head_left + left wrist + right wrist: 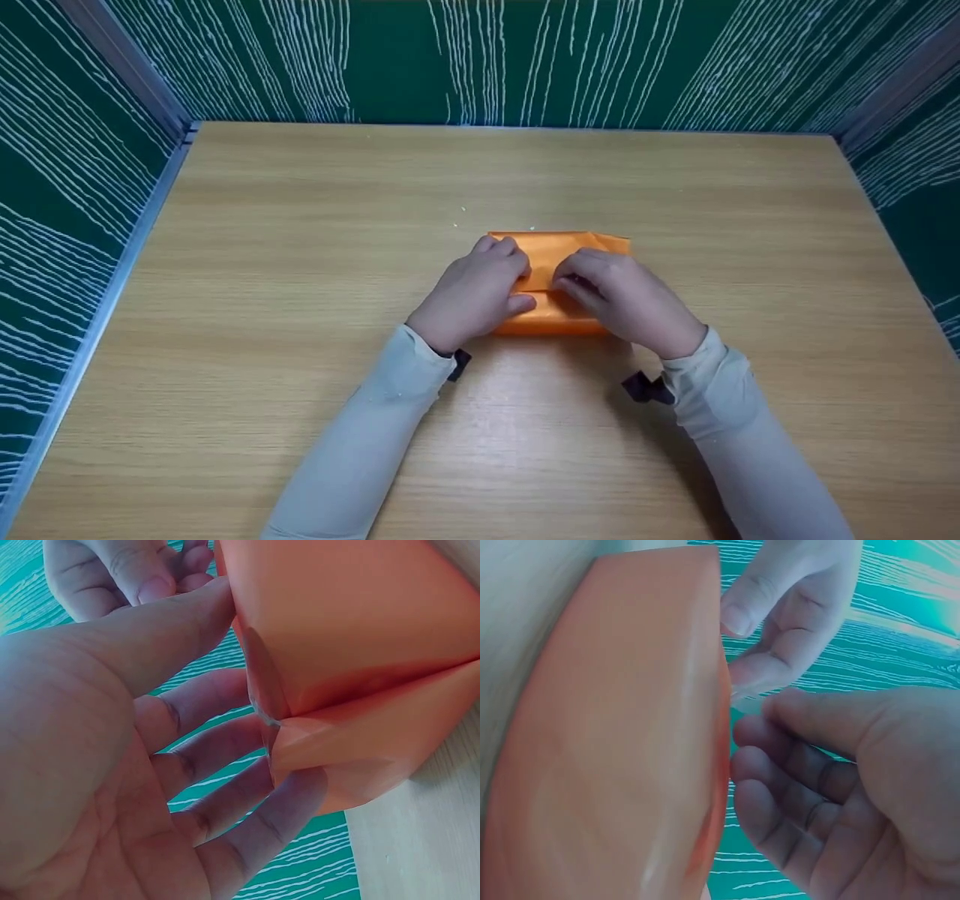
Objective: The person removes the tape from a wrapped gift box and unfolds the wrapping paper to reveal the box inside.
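Observation:
An orange paper-wrapped package point(559, 319) lies on the table, with a seam running across its top. My left hand point(476, 289) rests on its left end, fingers spread on the paper and thumb near the seam. In the left wrist view, the paper point(352, 622) has a deep crease and gathered folds at that end. My right hand point(626, 296) is over the right half of the seam with curled fingers. Its thumb and index finger pinch a small clear strip, like tape point(748, 703), in the right wrist view. What the paper wraps is hidden.
The wooden table point(300, 225) stretches around the package, with a few tiny white scraps point(459, 217) beyond it. Green walls with white streaks point(397, 60) border the back and both sides. Dark wrist mounts point(646, 388) sit under both sleeves.

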`<state>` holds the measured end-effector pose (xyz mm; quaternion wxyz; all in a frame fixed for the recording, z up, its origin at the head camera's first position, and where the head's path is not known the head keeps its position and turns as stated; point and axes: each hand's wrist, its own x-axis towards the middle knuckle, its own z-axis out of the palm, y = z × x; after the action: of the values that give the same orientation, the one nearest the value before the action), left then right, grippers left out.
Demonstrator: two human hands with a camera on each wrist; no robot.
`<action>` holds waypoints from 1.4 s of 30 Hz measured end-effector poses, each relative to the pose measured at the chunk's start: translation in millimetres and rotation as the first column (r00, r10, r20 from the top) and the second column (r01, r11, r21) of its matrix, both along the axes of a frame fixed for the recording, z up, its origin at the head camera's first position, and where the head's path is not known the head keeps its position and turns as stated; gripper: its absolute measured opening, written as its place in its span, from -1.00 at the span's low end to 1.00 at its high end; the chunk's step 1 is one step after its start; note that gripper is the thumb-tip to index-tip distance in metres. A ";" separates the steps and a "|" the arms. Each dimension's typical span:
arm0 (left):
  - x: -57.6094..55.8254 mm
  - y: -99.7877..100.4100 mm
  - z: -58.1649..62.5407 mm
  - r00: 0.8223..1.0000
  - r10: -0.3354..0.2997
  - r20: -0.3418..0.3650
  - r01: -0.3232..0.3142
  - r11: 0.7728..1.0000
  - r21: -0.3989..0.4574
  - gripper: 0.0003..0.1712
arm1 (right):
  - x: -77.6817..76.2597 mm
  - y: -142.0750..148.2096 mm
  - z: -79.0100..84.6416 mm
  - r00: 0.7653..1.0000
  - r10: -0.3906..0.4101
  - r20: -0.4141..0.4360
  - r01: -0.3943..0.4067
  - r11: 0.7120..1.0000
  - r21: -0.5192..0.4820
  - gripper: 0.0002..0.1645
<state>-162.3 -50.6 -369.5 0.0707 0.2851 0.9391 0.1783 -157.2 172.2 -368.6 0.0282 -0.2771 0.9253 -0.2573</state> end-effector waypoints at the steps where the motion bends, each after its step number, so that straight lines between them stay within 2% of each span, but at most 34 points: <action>1: -0.1 0.1 -0.1 1.000 -0.001 0.000 0.001 1.000 0.000 -0.64 | 0.0 0.2 0.2 1.000 -0.008 0.002 0.008 1.000 -0.001 -0.85; 4: -0.5 0.4 -0.4 1.000 -0.002 -0.003 0.002 1.000 0.003 -0.64 | 0.4 -0.7 0.4 0.997 -0.063 0.035 0.064 0.998 -0.013 -0.87; 7: -0.7 0.5 -0.5 1.000 0.000 -0.006 0.000 1.000 0.003 -0.63 | 0.4 -3.8 -0.7 0.987 -0.113 0.116 0.120 0.991 -0.054 -0.89; 11: -0.6 0.5 -0.7 1.000 0.006 0.003 -0.006 1.000 -0.004 -0.61 | 1.2 -5.7 -2.1 0.976 -0.132 0.174 0.151 0.983 -0.101 -0.91; 17: -0.5 0.6 -2.4 1.000 0.009 -0.011 -0.009 1.000 0.006 -0.64 | 3.0 -1.0 -2.4 0.991 -0.073 0.111 0.086 0.990 -0.112 -0.89; 19: -0.6 0.6 -3.0 1.000 0.005 -0.024 -0.005 1.000 0.007 -0.66 | 2.8 0.2 -2.5 0.994 -0.032 0.102 0.043 0.993 -0.106 -0.81; 23: -0.9 0.4 -3.6 0.999 -0.003 -0.034 0.003 1.000 0.005 -0.66 | 2.2 -0.2 -2.9 0.996 0.044 0.076 -0.041 0.998 -0.044 -0.60; 26: -1.3 0.3 -3.3 1.000 -0.002 -0.024 0.002 1.000 -0.001 -0.64 | 1.8 -3.5 -4.7 0.997 0.078 0.030 -0.079 0.997 0.022 -0.57; 30: -1.4 0.3 -2.7 1.000 0.004 -0.010 -0.004 1.000 -0.003 -0.63 | 2.3 -8.2 -7.5 0.996 0.061 -0.059 -0.057 0.996 0.075 -0.68; 34: -0.6 0.0 -2.7 1.000 0.007 -0.009 -0.007 1.000 -0.001 -0.64 | 2.8 -10.1 -10.1 0.991 0.057 -0.125 -0.047 0.995 0.083 -0.76; 37: -0.9 -1.5 -2.0 1.000 -0.004 -0.001 0.004 1.000 0.004 -0.62 | 2.3 -9.8 -11.4 0.991 0.041 -0.126 -0.031 0.996 0.079 -0.81; 42: -3.4 -7.9 0.9 0.999 -0.034 0.030 0.033 0.999 0.017 -0.60 | 0.9 -5.0 -9.5 0.998 -0.002 -0.070 0.005 0.999 0.047 -0.85</action>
<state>-165.7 -58.4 -368.6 0.0855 0.2985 0.9315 0.1894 -156.4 167.2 -378.0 0.0018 -0.2836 0.9320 -0.2256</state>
